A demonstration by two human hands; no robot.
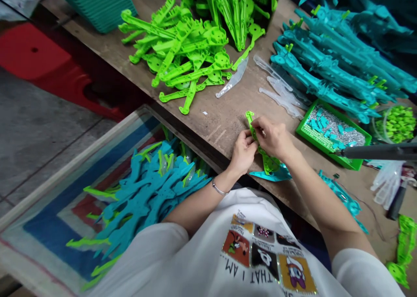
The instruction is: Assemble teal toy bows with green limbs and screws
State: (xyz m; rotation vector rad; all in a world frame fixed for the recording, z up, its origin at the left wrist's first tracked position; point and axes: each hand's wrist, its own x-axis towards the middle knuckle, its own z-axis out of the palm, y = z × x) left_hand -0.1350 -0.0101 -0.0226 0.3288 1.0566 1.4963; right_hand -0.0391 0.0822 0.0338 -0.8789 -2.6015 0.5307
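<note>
Both hands meet over a lime-green plastic part [250, 117] at the front edge of the workbench. My left hand [243, 152] is closed around its side, fingers wrapped on it. My right hand [273, 137] pinches at the part from above; whether a smaller piece sits between those fingertips is hidden. The part's wider, round end [271, 164] shows below the hands, over a teal plastic piece [276, 174] lying on the bench. To the right stands a green basket [301, 129] with many small silvery screws and several small teal pieces.
Lime-green parts [192, 58] lie heaped at the back. Long teal parts [325, 66] are stacked at the right, near clear plastic pieces [282, 95]. A dark rod-like tool [378, 151] reaches over the basket. Left of the bench, a tray [42, 249] holds teal-and-green assemblies [150, 201].
</note>
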